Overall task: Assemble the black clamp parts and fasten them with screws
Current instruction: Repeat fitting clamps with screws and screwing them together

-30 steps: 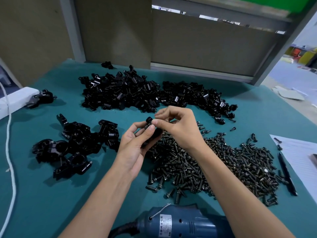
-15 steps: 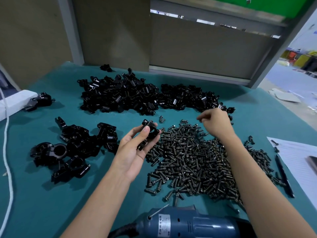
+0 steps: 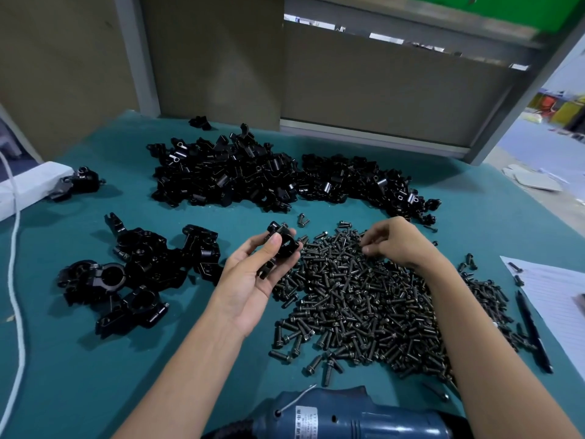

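My left hand (image 3: 253,274) grips a black clamp (image 3: 282,243) between thumb and fingers, palm up, above the green mat. My right hand (image 3: 395,242) reaches down onto the far side of the large heap of dark screws (image 3: 364,299), its curled fingertips pinching at screws there; whether one is held I cannot tell. A big pile of loose black clamp parts (image 3: 253,179) lies at the back. A smaller group of assembled clamps (image 3: 136,270) sits to the left of my left hand.
A blue electric screwdriver (image 3: 348,413) lies at the near edge between my arms. A paper sheet (image 3: 557,289) and a black pen (image 3: 531,331) are at the right. A white block (image 3: 28,185), a white cord (image 3: 15,280) and a single clamp (image 3: 79,182) sit at the left.
My right hand left the clamp in my left hand and moved right and down onto the screw heap. My left hand keeps holding the clamp, slightly lower.
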{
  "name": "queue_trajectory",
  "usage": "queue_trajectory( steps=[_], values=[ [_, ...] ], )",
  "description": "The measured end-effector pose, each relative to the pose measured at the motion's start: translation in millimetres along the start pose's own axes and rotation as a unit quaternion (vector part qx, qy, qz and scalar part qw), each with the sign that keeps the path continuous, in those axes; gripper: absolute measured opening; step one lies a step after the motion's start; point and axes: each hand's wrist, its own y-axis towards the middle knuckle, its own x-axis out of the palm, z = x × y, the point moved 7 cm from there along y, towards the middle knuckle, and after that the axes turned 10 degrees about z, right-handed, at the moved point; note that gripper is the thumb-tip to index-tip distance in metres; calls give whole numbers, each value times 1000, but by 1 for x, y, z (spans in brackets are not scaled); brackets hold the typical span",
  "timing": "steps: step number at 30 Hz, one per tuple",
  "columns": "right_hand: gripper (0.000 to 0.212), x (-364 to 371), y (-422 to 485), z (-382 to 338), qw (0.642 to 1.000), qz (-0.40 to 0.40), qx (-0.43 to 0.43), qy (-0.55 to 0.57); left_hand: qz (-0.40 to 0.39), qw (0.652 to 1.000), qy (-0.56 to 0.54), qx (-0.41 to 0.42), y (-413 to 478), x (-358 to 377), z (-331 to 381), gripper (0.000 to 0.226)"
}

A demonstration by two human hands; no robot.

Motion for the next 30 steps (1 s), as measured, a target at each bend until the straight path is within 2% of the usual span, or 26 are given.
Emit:
queue_trajectory(
  steps=[5,7,8,9,10,11,12,13,14,15,17,18,21,23,27,30],
  values=[
    [34,-3,-3,2,999,-18,-9,47,3,1000,3,1,1,-1,0,32],
    [38,-3,-3,2,989,-16,13,147,5,1000,4,1,1,-1,0,34],
    [37,-1,-5,1,969,-30,41,243,5,1000,4,1,1,-1,0,35],
    [33,6,-8,-2,924,-62,85,368,5,1000,3,1,1,-1,0,35],
    [27,14,-13,-7,846,-103,142,503,4,1000,2,1,1,-1,0,34],
    [20,21,-18,-14,755,-139,191,612,3,1000,1,0,1,-1,0,34],
    [15,26,-22,-19,680,-154,220,682,3,1000,1,0,1,-1,0,33],
    [15,28,-25,-23,634,-153,237,720,4,1000,0,-1,1,-2,0,32],
    [15,29,-26,-26,610,-144,246,739,4,1000,-1,-1,1,-2,0,31],
    [14,29,-28,-28,603,-130,248,747,4,1000,-1,-1,1,-2,1,30],
    [13,27,-31,-32,619,-96,236,743,4,1000,0,-1,1,-2,0,31],
    [14,25,-33,-35,641,-82,216,732,6,1000,1,-1,1,-2,0,33],
    [23,20,-40,-54,761,-80,85,639,9,1000,7,0,0,-2,0,40],
    [24,20,-49,-68,822,-88,7,562,9,1000,12,-2,0,-3,0,42],
    [12,25,-58,-80,873,-37,-41,484,12,1000,18,-9,-1,-2,-1,55],
    [19,25,-62,-84,912,31,-90,398,12,1000,17,-11,-3,-1,-1,59]
  ],
)
